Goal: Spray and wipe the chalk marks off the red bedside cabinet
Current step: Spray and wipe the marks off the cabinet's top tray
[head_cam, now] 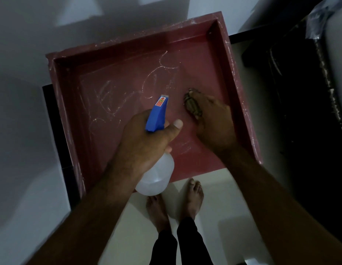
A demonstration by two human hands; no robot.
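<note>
We look down into the red bedside cabinet [101,146], whose top is a shallow tray with a raised rim. Our left hand [145,142] grips a translucent spray bottle [157,176] by the neck, its blue nozzle pointing far over the tray. Our right hand [214,121] curls round a wadded olive cloth [191,105] and presses it to the red surface, right of centre. White chalk marks [116,100] cover the left and middle. Bare feet [193,197] stand on the pale floor [223,197] near us.

Right hand [214,121] covers most of the cloth [191,106]; left hand [143,142] hides the spray bottle [156,176] neck.
</note>
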